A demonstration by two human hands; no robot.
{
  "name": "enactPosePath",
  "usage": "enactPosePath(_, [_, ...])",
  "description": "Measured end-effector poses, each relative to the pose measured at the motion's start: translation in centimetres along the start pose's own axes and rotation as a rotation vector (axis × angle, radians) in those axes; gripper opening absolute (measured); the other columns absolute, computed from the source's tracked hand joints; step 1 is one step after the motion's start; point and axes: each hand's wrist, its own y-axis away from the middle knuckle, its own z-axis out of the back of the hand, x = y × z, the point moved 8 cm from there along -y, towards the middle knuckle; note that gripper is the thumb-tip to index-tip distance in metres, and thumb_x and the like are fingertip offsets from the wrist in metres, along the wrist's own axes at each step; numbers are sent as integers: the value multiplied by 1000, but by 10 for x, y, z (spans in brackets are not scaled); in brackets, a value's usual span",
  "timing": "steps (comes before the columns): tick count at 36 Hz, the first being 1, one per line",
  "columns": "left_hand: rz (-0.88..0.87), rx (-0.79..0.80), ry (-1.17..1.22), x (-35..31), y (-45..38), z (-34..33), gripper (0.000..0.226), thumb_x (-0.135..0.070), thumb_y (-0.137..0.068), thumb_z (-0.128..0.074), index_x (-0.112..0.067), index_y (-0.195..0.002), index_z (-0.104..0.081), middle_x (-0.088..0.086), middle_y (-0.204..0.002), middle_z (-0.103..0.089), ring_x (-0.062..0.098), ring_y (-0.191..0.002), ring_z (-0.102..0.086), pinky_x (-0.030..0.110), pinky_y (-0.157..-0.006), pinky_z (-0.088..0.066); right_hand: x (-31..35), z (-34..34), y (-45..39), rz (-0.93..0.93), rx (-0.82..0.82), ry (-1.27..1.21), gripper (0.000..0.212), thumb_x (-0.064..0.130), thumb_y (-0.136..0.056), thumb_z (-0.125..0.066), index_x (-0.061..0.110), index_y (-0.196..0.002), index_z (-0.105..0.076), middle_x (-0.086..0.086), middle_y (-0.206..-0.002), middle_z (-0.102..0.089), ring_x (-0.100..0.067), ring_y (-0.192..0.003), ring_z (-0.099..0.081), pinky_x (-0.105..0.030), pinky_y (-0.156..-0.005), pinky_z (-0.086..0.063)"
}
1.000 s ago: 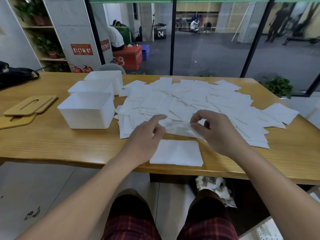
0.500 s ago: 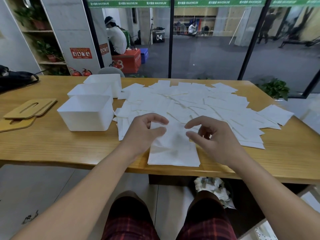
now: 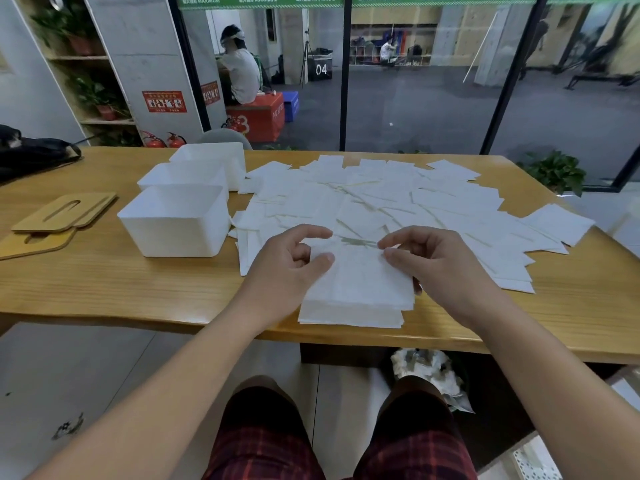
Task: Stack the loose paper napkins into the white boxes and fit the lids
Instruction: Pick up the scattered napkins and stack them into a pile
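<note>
- Laying one napkin [image 3: 360, 268] onto the small stack [image 3: 349, 311] at the table's [image 3: 86, 282] near edge; a second ago it was lifted over the loose napkins [image 3: 398, 202].
- Left hand [image 3: 287, 268] and right hand [image 3: 436, 265] each pinch a far corner of it, thumb against fingers.
- Stack grows by one sheet; most napkins remain scattered.
- White boxes [image 3: 176, 220] stand to the left, nearest one looks empty; wooden lids [image 3: 62, 213] lie beside them, unfitted.

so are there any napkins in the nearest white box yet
No, the nearest white box shows only bare white inside, and the napkins lie loose on the table.
</note>
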Motion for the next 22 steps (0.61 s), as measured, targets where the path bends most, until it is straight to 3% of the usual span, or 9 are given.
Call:
enactPosePath(5, [24,1,-18,6,8,3,26,-36,-104,-75,-45,-128,-69,-9,-60,-41,12,-55,-37,17,-55,-38,-11,-7,8,-80,73,-43,8,19,-98,-81,21,-105,-82,-15,-68,-60,-26,-54,-55,-31,-52,-49])
enactPosePath(9, [49,39,-133,14,9,0,26,-37,-102,-77,-42,-126,-70,-12,-62,-51,5,-51,-45,13,-57,-42,-17,-7,10,-74,12,165,10,27,-92,-87,29,-99,-79,-5,-74,-71,-23,-47,-61,-26,-52,-49])
enactPosePath(13, [18,59,-322,17,11,-3,19,-42,-102,-75,-40,-120,-72,-11,-66,-60,4,-59,-58,11,-61,-45,-22,-6,10,-20,-46,478,17,43,-86,-90,39,-95,-77,9,-84,-70,-4,-64,-62,-21,-63,-49])
enactPosePath(16, [9,60,-434,20,11,-2,17,-42,-101,-75,-42,-118,-72,-16,-74,-67,4,-70,-65,13,-64,-44,-23,-4,10,19,-69,517,21,50,-82,-91,42,-94,-75,18,-85,-70,-2,-75,-62,-14,-63,-44])
enactPosePath(22, [13,69,-446,24,11,-1,16,-33,-101,-75,-39,-115,-75,-19,-82,-69,2,-73,-64,10,-65,-44,-25,3,-1,68,-130,573,12,51,-90,-84,42,-92,-75,20,-87,-70,-3,-85,-64,-20,-68,-45])
